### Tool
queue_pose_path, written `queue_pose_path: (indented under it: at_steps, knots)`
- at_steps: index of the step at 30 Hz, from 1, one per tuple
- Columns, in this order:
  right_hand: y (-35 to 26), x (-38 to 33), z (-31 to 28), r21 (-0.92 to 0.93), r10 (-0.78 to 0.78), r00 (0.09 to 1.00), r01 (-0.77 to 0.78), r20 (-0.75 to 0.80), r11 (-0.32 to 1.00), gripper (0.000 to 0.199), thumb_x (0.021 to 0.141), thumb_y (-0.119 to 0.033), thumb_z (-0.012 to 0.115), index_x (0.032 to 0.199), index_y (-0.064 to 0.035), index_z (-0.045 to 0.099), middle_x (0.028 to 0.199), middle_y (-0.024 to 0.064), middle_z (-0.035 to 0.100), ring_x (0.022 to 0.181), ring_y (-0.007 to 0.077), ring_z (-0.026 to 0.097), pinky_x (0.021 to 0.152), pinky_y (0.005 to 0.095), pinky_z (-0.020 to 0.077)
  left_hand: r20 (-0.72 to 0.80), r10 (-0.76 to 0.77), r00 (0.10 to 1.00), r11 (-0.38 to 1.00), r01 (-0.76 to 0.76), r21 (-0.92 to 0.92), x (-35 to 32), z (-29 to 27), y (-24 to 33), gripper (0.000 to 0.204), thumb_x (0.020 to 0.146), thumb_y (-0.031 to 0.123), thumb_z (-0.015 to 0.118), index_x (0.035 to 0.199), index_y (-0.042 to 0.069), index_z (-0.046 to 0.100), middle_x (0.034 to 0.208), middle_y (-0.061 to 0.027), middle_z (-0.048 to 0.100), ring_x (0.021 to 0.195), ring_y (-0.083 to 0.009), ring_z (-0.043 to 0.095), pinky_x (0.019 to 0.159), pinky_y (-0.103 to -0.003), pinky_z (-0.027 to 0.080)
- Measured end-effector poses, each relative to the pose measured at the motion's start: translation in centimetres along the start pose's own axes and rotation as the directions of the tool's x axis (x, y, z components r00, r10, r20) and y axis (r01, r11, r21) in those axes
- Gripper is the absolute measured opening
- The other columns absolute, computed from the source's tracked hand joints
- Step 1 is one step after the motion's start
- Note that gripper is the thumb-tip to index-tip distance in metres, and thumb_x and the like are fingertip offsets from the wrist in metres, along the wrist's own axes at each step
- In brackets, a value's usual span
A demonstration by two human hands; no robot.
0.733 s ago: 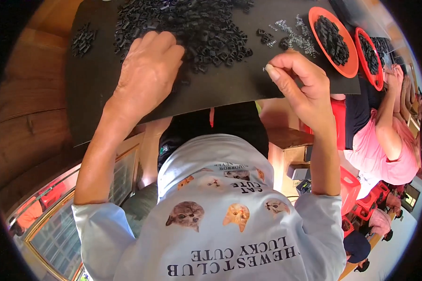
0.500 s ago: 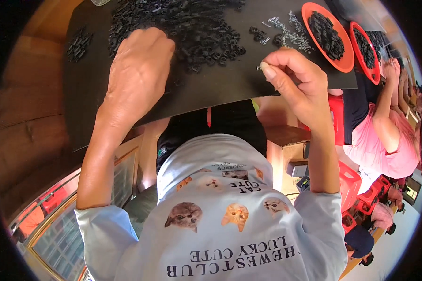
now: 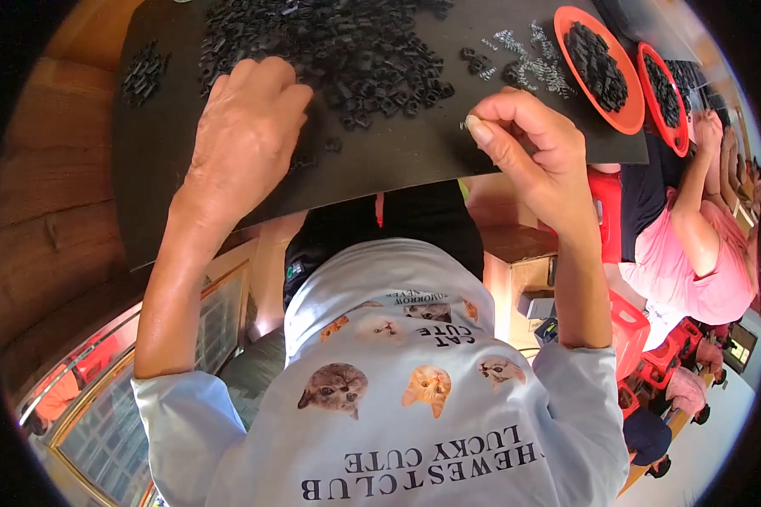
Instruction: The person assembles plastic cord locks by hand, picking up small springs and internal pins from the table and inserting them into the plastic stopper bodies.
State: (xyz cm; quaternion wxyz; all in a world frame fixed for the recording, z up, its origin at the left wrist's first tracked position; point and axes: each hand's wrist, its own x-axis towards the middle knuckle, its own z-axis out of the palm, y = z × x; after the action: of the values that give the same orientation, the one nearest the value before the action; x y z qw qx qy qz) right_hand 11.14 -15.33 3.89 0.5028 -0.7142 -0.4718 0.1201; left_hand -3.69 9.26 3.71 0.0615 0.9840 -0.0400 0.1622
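Note:
My right hand [image 3: 537, 152] is raised at the table's near edge, thumb and forefinger pinched on a small metal spring [image 3: 463, 125] whose tip just pokes out. Over the near left side of a big heap of small black plastic parts [image 3: 380, 63], my left hand [image 3: 249, 127] shows its back, fingers curled under. Whatever it grips is hidden beneath it. A few loose black parts [image 3: 333, 144] lie beside its fingers. Beyond my right hand is a scatter of thin metal springs [image 3: 533, 61], with a little cluster of black parts [image 3: 477, 62] next to it.
An orange-red plate [image 3: 627, 120] full of black parts sits at the table's right, and a red plate [image 3: 679, 139] with more stands past it. A smaller pile [image 3: 146, 74] lies far left. A person in pink [image 3: 693, 253] works at the right, near red stools [image 3: 627, 338].
My left hand has shifted slightly, its knuckles now more spread, and loose black parts show beside it. The right hand keeps its pinch nearly in place. The view has moved a little.

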Motion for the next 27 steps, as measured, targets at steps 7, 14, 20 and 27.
queue_pose_path:
  at_steps: [7,14,20,27]
  knots:
    - [0.3,-0.4,-0.1,-0.012,0.031,1.0,-0.031,0.004,0.999,0.009,0.087,-0.006,0.066,0.09,0.0003,0.06,0.071,0.006,0.056,0.061,0.0113,0.051,0.056,0.0255,0.0426,-0.036,0.019,0.999,1.0,-0.019,-0.001,0.9,0.8,-0.4,0.017,0.079,0.002,0.064,0.095,0.0,0.06,0.098,-0.0138,0.056,0.091,-0.0326,0.054,0.08,-0.04,0.044]
    - [-0.6,0.2,0.6,0.135,0.085,0.996,-0.08,-0.03,0.988,0.009,0.088,-0.007,0.065,0.089,0.0001,0.06,0.069,-0.0003,0.054,0.062,0.0046,0.047,0.054,0.0226,0.0396,-0.199,-0.052,0.979,0.966,-0.002,-0.259,1.7,-0.1,2.4,0.01,0.084,0.002,0.061,0.094,0.001,0.059,0.086,-0.0095,0.06,0.079,-0.0263,0.059,0.07,-0.034,0.047]
    - [-1.7,1.5,1.8,0.347,0.163,0.986,-0.157,0.01,0.925,0.011,0.089,-0.01,0.067,0.088,-0.0001,0.063,0.067,-0.0048,0.054,0.062,0.0016,0.045,0.053,0.0195,0.0368,0.147,-0.317,0.937,0.381,0.268,-0.885,0.7,0.3,4.7,0.024,0.097,0.008,0.051,0.12,0.002,0.053,0.092,-0.004,0.06,0.076,-0.0055,0.048,0.071,-0.02,0.042]
    - [-2.5,1.8,1.8,0.398,0.175,0.982,-0.19,0.075,0.898,0.012,0.089,-0.011,0.066,0.087,0.0007,0.064,0.067,-0.0033,0.057,0.062,0.0019,0.046,0.053,0.0203,0.0381,0.23,-0.29,0.929,0.196,0.293,-0.936,0.2,-0.5,6.5,0.037,0.096,0.001,0.05,0.132,0.002,0.043,0.094,-0.0041,0.059,0.091,-0.0102,0.055,0.082,-0.023,0.044]
